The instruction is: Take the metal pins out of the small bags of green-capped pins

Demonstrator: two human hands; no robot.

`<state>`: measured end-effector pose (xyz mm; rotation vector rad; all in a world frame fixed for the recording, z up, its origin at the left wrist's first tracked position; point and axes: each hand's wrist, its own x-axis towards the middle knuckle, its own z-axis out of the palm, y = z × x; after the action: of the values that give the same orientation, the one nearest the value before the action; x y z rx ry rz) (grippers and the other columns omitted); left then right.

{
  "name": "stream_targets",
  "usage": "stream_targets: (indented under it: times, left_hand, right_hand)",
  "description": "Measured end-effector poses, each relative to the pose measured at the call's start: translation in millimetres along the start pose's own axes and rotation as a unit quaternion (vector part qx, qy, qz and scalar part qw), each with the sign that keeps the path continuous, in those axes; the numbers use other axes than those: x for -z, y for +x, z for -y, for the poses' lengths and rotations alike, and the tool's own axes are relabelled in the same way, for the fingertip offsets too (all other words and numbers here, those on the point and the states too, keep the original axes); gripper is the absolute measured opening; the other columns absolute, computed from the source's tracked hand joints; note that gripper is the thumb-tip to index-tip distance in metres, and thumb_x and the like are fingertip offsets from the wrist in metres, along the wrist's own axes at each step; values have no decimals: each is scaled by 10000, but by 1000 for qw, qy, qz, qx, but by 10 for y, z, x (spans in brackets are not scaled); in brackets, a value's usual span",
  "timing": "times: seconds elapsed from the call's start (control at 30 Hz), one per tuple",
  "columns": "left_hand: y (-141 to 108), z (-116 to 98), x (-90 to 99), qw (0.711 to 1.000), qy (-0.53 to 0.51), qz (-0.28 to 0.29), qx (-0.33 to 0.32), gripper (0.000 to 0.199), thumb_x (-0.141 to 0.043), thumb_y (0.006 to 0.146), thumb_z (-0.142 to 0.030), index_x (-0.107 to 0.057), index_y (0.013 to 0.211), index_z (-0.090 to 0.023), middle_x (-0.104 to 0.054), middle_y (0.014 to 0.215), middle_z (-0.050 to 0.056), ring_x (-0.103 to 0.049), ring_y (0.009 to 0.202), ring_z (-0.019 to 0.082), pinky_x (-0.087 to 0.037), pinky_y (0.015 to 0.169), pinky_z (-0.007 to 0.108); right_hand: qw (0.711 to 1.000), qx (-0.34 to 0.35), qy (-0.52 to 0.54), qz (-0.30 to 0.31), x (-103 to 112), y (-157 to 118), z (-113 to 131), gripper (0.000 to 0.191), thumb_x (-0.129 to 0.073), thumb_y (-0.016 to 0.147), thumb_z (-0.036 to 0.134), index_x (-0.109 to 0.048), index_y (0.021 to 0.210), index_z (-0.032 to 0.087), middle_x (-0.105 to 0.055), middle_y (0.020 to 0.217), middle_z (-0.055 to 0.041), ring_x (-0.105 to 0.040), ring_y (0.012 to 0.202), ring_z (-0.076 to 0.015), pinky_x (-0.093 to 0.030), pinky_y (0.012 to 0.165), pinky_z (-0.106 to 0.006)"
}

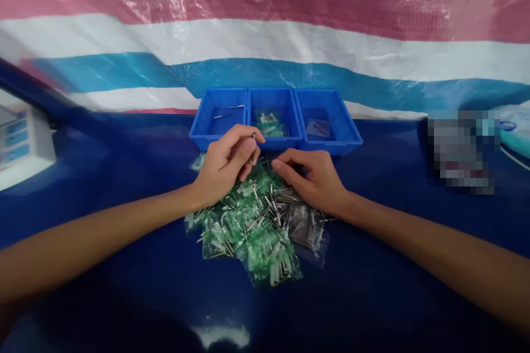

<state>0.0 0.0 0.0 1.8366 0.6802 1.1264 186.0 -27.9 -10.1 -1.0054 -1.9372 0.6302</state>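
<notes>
In the head view, the pile of packets lay on the dark blue tabletop, heaped just in front of a row of three blue bins. Most of the bags were clear, crinkled plastic showing bright green and white, with slim silvery metal pieces lying across the middle of the heap. On the right edge sat a duller packet, brownish grey inside.

The left hand was raised over the back of the heap, near the middle bin. Its thumb and forefinger were pinched together on a small dark metal part; only a bit of it stuck out, so I couldn't make out its full shape. The other fingers curled underneath.

The right hand hung low at the heap's right side, fingers bent inward, thumb tip close to the forefinger. I couldn't tell whether it had hold of anything.

Two thin rods lay in the left bin, green-and-white bags in the middle one, and a clear packet in the right bin.
</notes>
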Motion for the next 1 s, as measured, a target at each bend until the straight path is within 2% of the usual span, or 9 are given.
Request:
stream_targets:
  times: [0.1,0.27,0.4,0.63,0.8,1.0]
  left_hand:
    - [-2,-3,-8,1000,20,-10,-9,146,-494,942,-292,-596,985,-198,-489,583,-45,-434,361,41,-340,359,191]
    - [1,-27,-23,999,41,-26,-12,143,-555,905,-281,-660,890,-184,-592,615,-11,-430,361,35,-319,342,184]
    - [6,-23,-21,999,48,-20,-9,127,-589,886,-278,-668,868,-181,-476,458,-58,-414,337,44,-304,336,182]
    - [8,6,-19,999,46,-23,-12,48,-625,862,-244,-625,883,-201,-440,463,-75,-422,340,49,-303,331,183]
    - [6,0,-22,999,48,-16,-13,40,-625,861,-239,-620,875,-202,-427,447,-79,-420,340,52,-303,338,188]
    - [10,-18,-23,999,39,-11,-9,38,-621,856,-223,-614,850,-186,-416,440,-85,-406,339,49,-287,342,192]
  right_hand:
    - [1000,-5,2,-3,-4,-2,7,267,-510,901,276,-578,669,162,-476,489,50,-378,434,-56,-289,458,-218]
    - [1000,-15,12,-12,-7,-9,18,200,-490,909,266,-578,760,166,-481,497,58,-401,434,-61,-296,456,-222]
    - [999,-21,31,-20,4,-15,14,142,-481,911,268,-574,875,166,-487,515,59,-431,447,-75,-317,469,-235]
    - [999,-27,44,-14,13,-23,6,161,-476,912,281,-555,987,163,-467,498,73,-419,434,-84,-315,460,-242]
    - [999,-15,33,-16,2,-11,10,155,-503,902,273,-584,967,159,-485,507,69,-435,435,-77,-329,463,-230]
    - [1000,4,19,-5,-6,-7,-9,162,-527,894,272,-618,809,170,-499,506,58,-417,435,-65,-313,452,-216]
